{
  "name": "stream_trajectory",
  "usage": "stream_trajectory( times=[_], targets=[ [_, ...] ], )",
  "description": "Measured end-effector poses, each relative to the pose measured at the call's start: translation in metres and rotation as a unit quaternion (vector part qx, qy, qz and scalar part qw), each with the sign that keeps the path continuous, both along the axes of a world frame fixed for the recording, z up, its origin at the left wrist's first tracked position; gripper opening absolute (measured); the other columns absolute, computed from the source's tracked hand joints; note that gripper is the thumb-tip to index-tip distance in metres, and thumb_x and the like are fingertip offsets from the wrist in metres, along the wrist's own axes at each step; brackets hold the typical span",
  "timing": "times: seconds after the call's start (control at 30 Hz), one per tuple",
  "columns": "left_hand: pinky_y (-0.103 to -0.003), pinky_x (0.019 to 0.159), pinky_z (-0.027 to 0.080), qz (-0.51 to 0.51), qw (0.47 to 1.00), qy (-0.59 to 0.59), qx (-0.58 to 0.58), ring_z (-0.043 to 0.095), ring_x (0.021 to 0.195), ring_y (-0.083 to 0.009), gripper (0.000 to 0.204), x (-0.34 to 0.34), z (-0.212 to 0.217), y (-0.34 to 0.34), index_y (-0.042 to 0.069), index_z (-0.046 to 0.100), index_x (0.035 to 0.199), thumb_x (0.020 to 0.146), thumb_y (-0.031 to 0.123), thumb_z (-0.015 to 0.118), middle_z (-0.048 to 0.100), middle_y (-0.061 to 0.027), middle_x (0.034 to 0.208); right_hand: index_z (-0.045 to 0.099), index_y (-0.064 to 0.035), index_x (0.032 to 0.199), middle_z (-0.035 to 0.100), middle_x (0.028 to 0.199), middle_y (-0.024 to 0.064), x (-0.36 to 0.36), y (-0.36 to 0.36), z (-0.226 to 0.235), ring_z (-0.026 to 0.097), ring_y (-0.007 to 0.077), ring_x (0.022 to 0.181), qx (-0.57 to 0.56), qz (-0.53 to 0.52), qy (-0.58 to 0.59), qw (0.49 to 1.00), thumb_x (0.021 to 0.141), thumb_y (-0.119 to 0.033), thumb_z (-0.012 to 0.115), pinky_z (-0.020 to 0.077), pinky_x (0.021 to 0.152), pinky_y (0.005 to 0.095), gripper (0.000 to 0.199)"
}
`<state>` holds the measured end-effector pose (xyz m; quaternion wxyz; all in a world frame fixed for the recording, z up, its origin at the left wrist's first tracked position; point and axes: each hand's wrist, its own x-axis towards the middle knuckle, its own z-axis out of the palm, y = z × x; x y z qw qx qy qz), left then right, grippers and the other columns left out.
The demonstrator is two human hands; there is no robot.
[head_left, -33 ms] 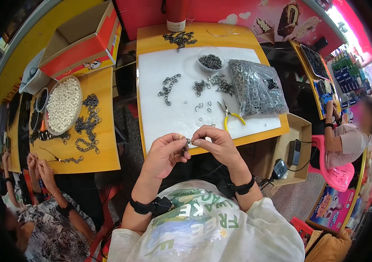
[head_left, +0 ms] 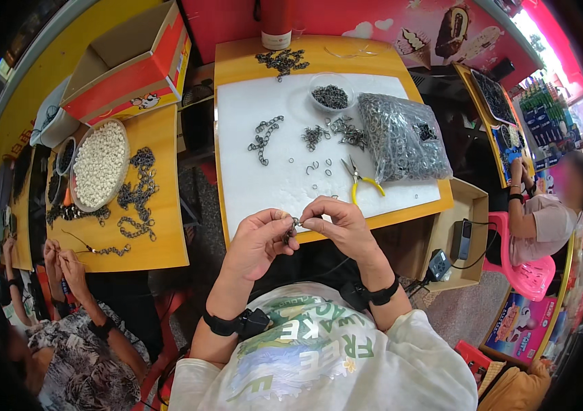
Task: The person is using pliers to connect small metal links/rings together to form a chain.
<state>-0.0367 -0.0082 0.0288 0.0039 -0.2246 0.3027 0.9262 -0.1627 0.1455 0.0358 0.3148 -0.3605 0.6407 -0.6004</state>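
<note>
A small dark metal chain piece (head_left: 293,228) hung pinched between the two hands at the near edge of the white mat (head_left: 264,185), which covered most of an orange table (head_left: 237,65). On the mat lay several short linked chain lengths (head_left: 264,139), loose curved rings, one pair of yellow-handled pliers (head_left: 358,179), one round clear dish of dark rings (head_left: 330,94) and one crinkled clear bag of grey rings (head_left: 401,137). The left hand (head_left: 258,240) and right hand (head_left: 336,226) met thumb to forefinger, fingers closed narrowly on the piece, wrists bent inward, each wearing a black band
</note>
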Motion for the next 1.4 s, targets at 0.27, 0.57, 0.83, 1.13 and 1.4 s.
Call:
stream_trajectory(
  times=[0.27, 0.57, 0.83, 1.13, 1.4],
  targets=[
    [-0.023, 0.052, 0.053, -0.016, 1.0, -0.001, 0.004, 0.066, 0.061, -0.0164, 0.007, 0.002, 0.0, 0.001, 0.003, 0.06, 0.091, 0.091, 0.009, 0.061, 0.066, -0.0073, 0.077, 0.067, 0.0021, 0.091, 0.066, 0.088, 0.0073, 0.003, 0.0, -0.001, 0.061, 0.0148, 0.084, -0.005, -0.011, 0.002, 1.0, 0.086, -0.007, 0.066, 0.0463, 0.079, 0.0274, 0.01],
    [-0.022, 0.051, 0.052, -0.014, 1.0, -0.005, -0.012, 0.065, 0.06, -0.0156, 0.007, 0.002, -0.002, 0.009, 0.003, 0.06, 0.093, 0.091, 0.01, 0.061, 0.065, -0.0063, 0.078, 0.067, 0.0011, 0.089, 0.065, 0.086, 0.004, 0.014, -0.003, -0.008, 0.055, 0.0105, 0.078, -0.026, -0.071, -0.012, 0.997, 0.085, -0.006, 0.067, 0.0435, 0.073, 0.0244, 0.008],
    [-0.02, 0.05, 0.048, 0.081, 0.983, 0.015, -0.162, 0.064, 0.062, -0.0131, 0.02, -0.003, 0.004, 0.02, -0.001, 0.063, 0.107, 0.089, 0.008, 0.065, 0.062, -0.0046, 0.09, 0.065, 0.0007, 0.096, 0.063, 0.09, 0.0004, 0.034, -0.016, -0.022, 0.055, 0.0069, 0.083, -0.123, -0.144, -0.246, 0.951, 0.09, -0.006, 0.064, 0.044, 0.077, 0.0225, 0.009],
    [-0.018, 0.051, 0.045, 0.14, 0.921, -0.018, -0.363, 0.058, 0.061, -0.0051, 0.009, -0.008, 0.006, 0.022, -0.003, 0.068, 0.091, 0.086, 0.004, 0.068, 0.06, -0.0034, 0.089, 0.064, 0.0014, 0.094, 0.063, 0.089, 0.0012, 0.036, -0.023, -0.02, 0.056, 0.007, 0.082, -0.096, -0.202, -0.145, 0.964, 0.089, -0.005, 0.064, 0.0448, 0.073, 0.0221, 0.008],
    [-0.017, 0.052, 0.044, 0.137, 0.913, -0.006, -0.384, 0.053, 0.061, -0.0034, 0.008, -0.01, -0.006, 0.018, -0.003, 0.068, 0.093, 0.086, 0.001, 0.066, 0.06, -0.0026, 0.089, 0.065, 0.0, 0.089, 0.063, 0.083, 0.0054, 0.019, -0.019, -0.002, 0.055, 0.0133, 0.074, -0.004, -0.151, 0.217, 0.964, 0.082, -0.003, 0.068, 0.0435, 0.065, 0.0259, 0.008]
  ],
)
